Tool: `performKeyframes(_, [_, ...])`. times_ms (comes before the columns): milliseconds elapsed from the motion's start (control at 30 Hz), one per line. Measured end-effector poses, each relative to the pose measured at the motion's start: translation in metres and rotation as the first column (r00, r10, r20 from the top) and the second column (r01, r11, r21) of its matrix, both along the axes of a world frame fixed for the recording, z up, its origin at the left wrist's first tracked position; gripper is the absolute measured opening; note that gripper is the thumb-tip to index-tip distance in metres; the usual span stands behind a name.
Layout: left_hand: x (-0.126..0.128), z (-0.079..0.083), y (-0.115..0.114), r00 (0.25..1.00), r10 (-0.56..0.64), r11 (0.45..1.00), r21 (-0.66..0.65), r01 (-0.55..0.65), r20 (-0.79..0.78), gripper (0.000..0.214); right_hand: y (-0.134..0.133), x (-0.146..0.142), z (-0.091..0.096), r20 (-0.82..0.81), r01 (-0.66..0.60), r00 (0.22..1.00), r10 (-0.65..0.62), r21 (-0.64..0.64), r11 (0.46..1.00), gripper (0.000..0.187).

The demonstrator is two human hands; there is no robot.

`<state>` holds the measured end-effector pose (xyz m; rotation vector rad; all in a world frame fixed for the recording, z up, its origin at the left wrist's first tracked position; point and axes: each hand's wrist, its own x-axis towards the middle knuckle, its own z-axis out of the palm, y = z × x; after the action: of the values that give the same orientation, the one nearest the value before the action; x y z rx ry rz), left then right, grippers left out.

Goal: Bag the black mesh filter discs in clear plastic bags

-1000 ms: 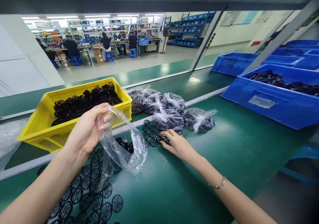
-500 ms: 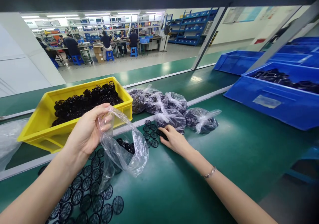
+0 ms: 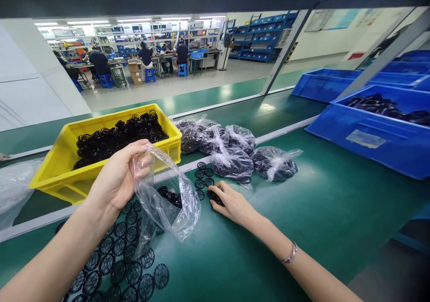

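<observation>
- Two hands at work: the left hand (image 3: 116, 174) pinches the top edge of a clear plastic bag (image 3: 190, 214) between thumb and fingers, holding it open and upright above the table (image 3: 319, 212); the right hand (image 3: 231, 206), wearing a thin bracelet (image 3: 290, 253), curves narrowly over a small stack of black mesh discs (image 3: 214, 197) on the table.
- Six loose discs (image 3: 200, 184) lie just beyond the right hand; more than a dozen others (image 3: 118, 258) are spread below the bag, some hidden by the left forearm.
- One clump of black parts (image 3: 171, 197) sits inside the open bag.
- One yellow crate (image 3: 67, 181), heaped with black mesh parts (image 3: 121, 136), stands on the table behind the left hand.
- Five tied bags of dark parts (image 3: 231, 163) lie in a group between the crate and the blue bins.
- Three blue bins line the right side; the nearest blue bin (image 3: 369, 143) holds black parts (image 3: 376, 103).
- One loose plastic sheet (image 3: 13, 194) lies at far left.
- Beyond a gap, at least five co-workers (image 3: 99, 62) sit at benches before blue shelving (image 3: 258, 38).
</observation>
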<state>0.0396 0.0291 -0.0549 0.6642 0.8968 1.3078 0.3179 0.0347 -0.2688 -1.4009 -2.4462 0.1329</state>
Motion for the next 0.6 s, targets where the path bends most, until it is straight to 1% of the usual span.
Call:
performKeyframes(100, [-0.001, 0.001, 0.000, 1.000, 0.014, 1.000, -0.008, -0.014, 0.013, 0.020, -0.001, -0.007, 0.003, -0.008, 0.032, 0.999, -0.032, -0.003, 0.999, 0.017])
performKeyframes(233, [0.000, 0.003, -0.001, 1.000, 0.013, 1.000, -0.011, -0.013, 0.017, 0.020, 0.000, -0.025, 0.006, -0.051, -0.028, 0.998, 0.028, 0.004, 1.000, 0.026])
performKeyframes(300, [0.001, 0.004, -0.002, 1.000, 0.010, 1.000, -0.010, -0.010, 0.009, 0.020, 0.000, -0.035, 0.004, -0.032, -0.048, 0.998, 0.048, 0.007, 0.999, 0.028])
performKeyframes(400, [0.001, 0.005, -0.003, 1.000, 0.002, 1.000, 0.002, -0.002, 0.000, 0.019, -0.004, -0.043, -0.001, 0.018, -0.035, 0.999, 0.035, -0.004, 0.999, 0.021])
performKeyframes(500, [0.000, 0.004, -0.003, 1.000, -0.007, 1.000, 0.012, 0.007, 0.000, 0.019, -0.005, -0.037, -0.001, -0.032, -0.045, 0.999, 0.044, -0.041, 0.998, 0.016])
performKeyframes(533, [0.000, 0.004, -0.003, 1.000, -0.009, 1.000, 0.012, 0.009, 0.002, 0.019, -0.002, -0.032, 0.000, -0.060, -0.031, 0.998, 0.028, -0.043, 0.999, 0.018])
performKeyframes(600, [-0.001, 0.003, -0.003, 1.000, -0.010, 1.000, 0.009, 0.010, 0.004, 0.019, 0.006, -0.021, 0.003, -0.094, 0.045, 0.994, -0.046, -0.021, 0.999, 0.024])
